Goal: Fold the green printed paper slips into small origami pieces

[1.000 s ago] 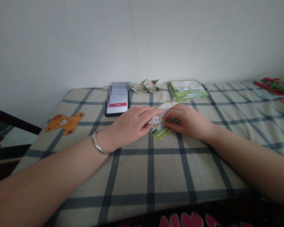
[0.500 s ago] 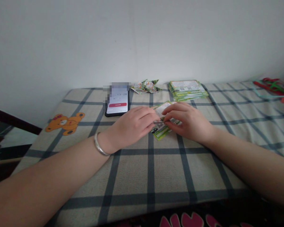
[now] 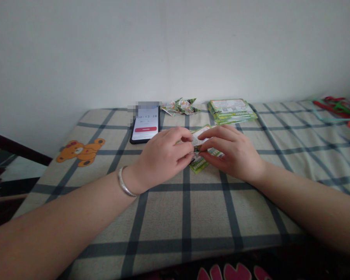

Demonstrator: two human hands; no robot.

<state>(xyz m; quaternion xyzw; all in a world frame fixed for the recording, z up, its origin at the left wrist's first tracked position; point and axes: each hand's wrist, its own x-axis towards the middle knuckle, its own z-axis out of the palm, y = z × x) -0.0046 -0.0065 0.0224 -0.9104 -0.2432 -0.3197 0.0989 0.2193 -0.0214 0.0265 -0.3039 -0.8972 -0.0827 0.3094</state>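
Observation:
Between my two hands is a small piece of folded paper, mostly covered by fingers. My left hand, with a silver bangle at the wrist, is closed and pinches its left side. From the right, my right hand pinches the same piece between thumb and fingertips. Under the hands lie green-and-white printed paper slips, partly hidden. Behind them, by the wall, sit pointed folded paper shapes. A stack of the same green printed slips is to their right.
A phone showing a timer lies left of the folded shapes. The checked tablecloth has a bear picture at left. Red and green strips lie at the far right. A white wall stands behind the table.
My left fingers have shifted and bent more around the folded paper, and the left hand has turned slightly. The right hand has barely moved. The slips and stack stay in place.

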